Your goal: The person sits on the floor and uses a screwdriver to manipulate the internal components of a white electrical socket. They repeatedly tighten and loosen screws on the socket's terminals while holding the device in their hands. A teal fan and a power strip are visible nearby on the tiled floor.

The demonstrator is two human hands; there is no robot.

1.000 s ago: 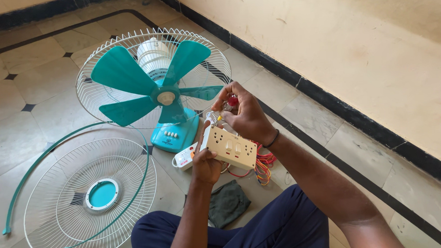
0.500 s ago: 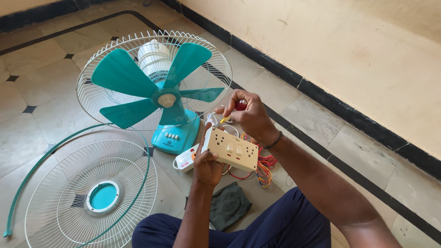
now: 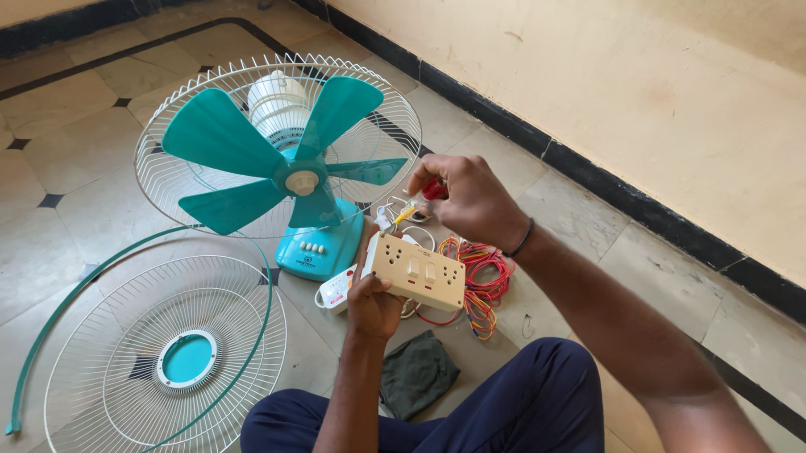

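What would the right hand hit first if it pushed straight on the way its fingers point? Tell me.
Probably the teal fan base just left of the right hand, past the small white wires; depth is unclear.

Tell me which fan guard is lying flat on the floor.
The front guard with the teal centre disc, lying at lower left. The other guard stands upright behind the teal blades on the fan.

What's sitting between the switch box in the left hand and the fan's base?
In the head view, a small white plug strip lies on the floor between the beige switch box and the teal fan base.
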